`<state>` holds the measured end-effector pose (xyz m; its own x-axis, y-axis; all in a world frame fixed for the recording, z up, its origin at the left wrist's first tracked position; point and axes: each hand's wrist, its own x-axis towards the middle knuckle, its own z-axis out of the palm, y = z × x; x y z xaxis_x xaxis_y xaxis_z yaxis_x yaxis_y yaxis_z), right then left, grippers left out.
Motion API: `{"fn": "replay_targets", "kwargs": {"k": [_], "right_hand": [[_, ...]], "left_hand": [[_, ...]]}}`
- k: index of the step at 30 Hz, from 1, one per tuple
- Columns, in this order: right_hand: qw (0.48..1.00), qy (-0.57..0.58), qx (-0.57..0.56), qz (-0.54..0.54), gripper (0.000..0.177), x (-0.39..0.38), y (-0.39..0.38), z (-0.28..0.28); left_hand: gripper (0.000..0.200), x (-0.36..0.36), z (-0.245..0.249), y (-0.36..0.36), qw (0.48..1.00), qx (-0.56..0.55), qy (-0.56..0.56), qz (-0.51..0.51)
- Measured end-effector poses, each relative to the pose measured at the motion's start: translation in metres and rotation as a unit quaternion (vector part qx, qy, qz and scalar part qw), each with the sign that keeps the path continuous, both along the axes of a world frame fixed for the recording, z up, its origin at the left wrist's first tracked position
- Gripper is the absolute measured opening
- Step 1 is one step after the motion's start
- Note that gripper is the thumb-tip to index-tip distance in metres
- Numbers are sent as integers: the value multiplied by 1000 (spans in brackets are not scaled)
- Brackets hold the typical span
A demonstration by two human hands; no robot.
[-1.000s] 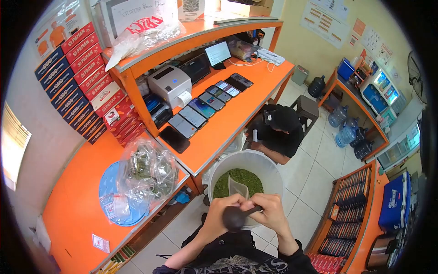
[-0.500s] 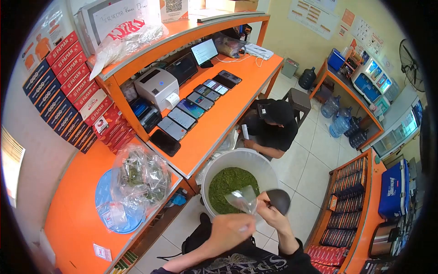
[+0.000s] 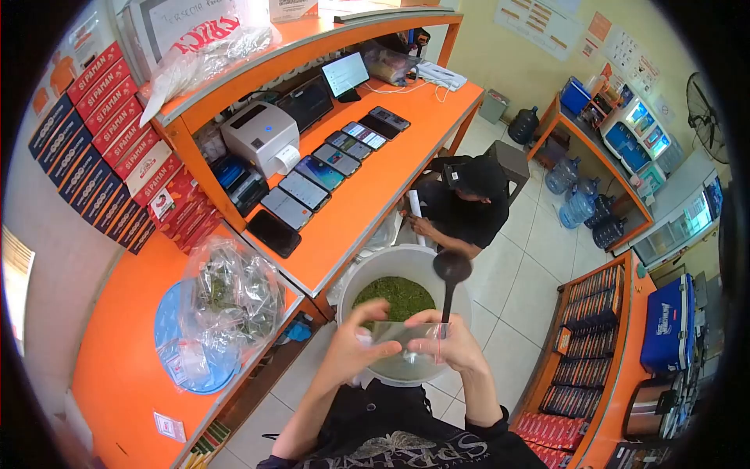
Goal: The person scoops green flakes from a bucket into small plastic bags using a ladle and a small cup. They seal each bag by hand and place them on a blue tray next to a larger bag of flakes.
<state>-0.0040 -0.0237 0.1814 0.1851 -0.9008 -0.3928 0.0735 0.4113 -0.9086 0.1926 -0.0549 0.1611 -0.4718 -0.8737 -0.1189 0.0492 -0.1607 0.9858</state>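
Observation:
A small clear plastic bag (image 3: 400,333) is stretched between my two hands in front of me. My left hand (image 3: 353,345) pinches its left side, with the fingers slightly blurred. In my right hand (image 3: 455,345) are the bag's right side and the handle of a black ladle (image 3: 451,268), whose bowl points up. Below and beyond the hands stands a large white tub (image 3: 353,275) with chopped green leafy material (image 3: 397,295) inside. The hands partly cover the tub's near side.
Left, an orange table (image 3: 117,367) carries a blue round tray (image 3: 168,328) and a big clear bag of green stuff (image 3: 234,289). Several phones (image 3: 319,172) and a label printer (image 3: 262,137) occupy the counter. Another person (image 3: 473,207) crouches behind the tub, holding something white.
My hands have come together on the plastic bag, the left one moving in from lower down. The ladle has swung upright, bowl up. The crouching person's hands have shifted slightly.

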Motion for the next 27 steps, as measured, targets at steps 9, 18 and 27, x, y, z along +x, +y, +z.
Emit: {"fn": "replay_targets", "kwargs": {"k": [9,18,27], "right_hand": [[999,-4,-32,-38,63,3,-5,-2],[707,563,-136,407,33,-50,-38,-257],[443,611,-134,642,21,-76,-39,-312]], "left_hand": [[73,-31,17,16,947,-256,-195,22],[71,58,-28,12,957,129,145,215],[69,91,-47,25,813,309,348,349]]}}
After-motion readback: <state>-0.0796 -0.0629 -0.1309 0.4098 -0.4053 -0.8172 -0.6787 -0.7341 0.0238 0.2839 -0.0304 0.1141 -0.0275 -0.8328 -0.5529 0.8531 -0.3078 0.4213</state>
